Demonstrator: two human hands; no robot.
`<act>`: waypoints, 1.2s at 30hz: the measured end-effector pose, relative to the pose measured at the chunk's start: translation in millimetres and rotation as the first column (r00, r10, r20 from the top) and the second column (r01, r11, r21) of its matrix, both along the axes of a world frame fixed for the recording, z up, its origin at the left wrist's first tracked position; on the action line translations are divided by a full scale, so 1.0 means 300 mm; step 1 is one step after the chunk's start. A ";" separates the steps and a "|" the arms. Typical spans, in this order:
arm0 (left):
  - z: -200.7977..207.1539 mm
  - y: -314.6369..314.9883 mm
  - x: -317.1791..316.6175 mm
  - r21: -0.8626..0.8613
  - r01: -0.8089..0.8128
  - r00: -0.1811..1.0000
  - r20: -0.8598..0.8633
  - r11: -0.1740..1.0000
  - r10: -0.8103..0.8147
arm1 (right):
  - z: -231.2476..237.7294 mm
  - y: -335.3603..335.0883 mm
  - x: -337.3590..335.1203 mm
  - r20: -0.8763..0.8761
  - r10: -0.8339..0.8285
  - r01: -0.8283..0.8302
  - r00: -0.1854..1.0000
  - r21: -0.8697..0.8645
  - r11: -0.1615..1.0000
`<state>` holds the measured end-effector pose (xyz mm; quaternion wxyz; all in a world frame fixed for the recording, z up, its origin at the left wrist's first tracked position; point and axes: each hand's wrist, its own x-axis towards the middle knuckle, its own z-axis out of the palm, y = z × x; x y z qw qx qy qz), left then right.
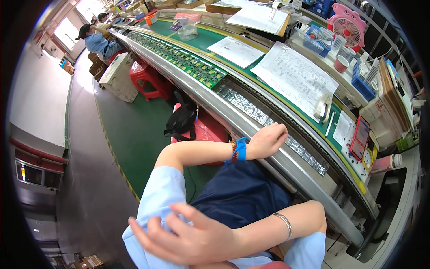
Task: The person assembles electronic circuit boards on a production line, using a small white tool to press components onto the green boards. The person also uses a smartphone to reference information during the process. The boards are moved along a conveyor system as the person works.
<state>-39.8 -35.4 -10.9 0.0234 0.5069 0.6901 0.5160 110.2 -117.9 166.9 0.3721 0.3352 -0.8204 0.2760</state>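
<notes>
My left hand (267, 141) is at the metal rail (298, 179) along the front of the conveyor line. Its fingers are curled in loosely, and nothing shows in them. A blue wrist strap (242, 149) and a beaded bracelet circle that wrist. My right arm crosses in front of my body, with a silver bangle (285, 224) on it. Over my left upper arm, my right hand (190, 235) has its fingers spread close to the light blue sleeve (162, 188); nothing is in it. Whether it touches the cloth is hard to tell.
A row of green circuit boards (179, 58) lies on the line, up and left. Paper drawings (298, 78), a phone with a red edge (359, 138) and blue bins (362, 80) are on the right. A black bag (181, 119) rests on a red stool (210, 127). Another person (101, 45) sits far left.
</notes>
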 end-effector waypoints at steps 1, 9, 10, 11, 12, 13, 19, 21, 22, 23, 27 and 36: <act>-0.001 -0.010 -0.006 0.006 -0.009 0.999 0.040 1.000 0.009 | 0.002 -0.021 0.002 -0.071 0.040 -0.045 0.997 -0.063 0.997; 0.014 -0.085 -0.033 0.082 0.034 0.982 0.182 0.996 -0.049 | 0.116 -0.065 -0.006 -0.210 0.454 -0.490 0.866 -0.183 0.852; 0.024 -0.074 -0.032 0.084 0.029 0.982 0.185 0.996 -0.044 | 0.113 -0.084 -0.010 -0.148 0.502 -0.524 0.852 -0.239 0.818; 0.035 -0.066 -0.044 0.071 0.010 0.978 0.205 0.997 -0.025 | 0.095 -0.118 -0.001 -0.112 0.555 -0.563 0.824 -0.252 0.787; 0.043 -0.052 -0.047 0.058 0.026 0.973 0.226 0.998 -0.039 | 0.059 -0.169 0.041 0.059 0.762 -0.637 0.644 -0.511 0.578; 0.065 -0.027 -0.043 0.064 0.043 0.979 0.197 0.997 -0.055 | 0.031 -0.216 0.079 0.121 0.908 -0.570 0.402 -0.743 0.351; 0.032 -0.005 -0.089 -0.043 0.162 0.951 0.272 0.986 -0.144 | -0.041 0.205 0.090 0.009 0.151 -0.144 0.988 -0.256 0.956; 0.051 0.009 -0.072 -0.093 0.241 0.941 0.265 0.966 -0.209 | -0.153 0.405 0.240 0.237 0.244 -0.108 0.940 -0.474 0.874; 0.055 0.018 -0.060 -0.135 0.267 0.945 0.232 0.954 -0.232 | -0.211 0.492 0.345 0.364 0.201 -0.005 0.909 -0.475 0.880; 0.068 -0.013 -0.058 -0.171 0.264 0.949 0.224 0.949 -0.224 | -0.301 0.589 0.457 0.541 0.152 0.123 0.827 -0.438 0.890; 0.133 0.001 -0.029 -0.166 0.301 0.939 0.226 0.939 -0.261 | -0.775 0.586 0.961 0.620 -0.779 0.646 0.091 -0.632 -0.428; 0.153 0.255 0.023 0.084 0.317 0.886 0.329 0.945 -0.326 | -1.467 0.873 1.015 0.864 -0.164 0.453 0.476 -0.401 -0.796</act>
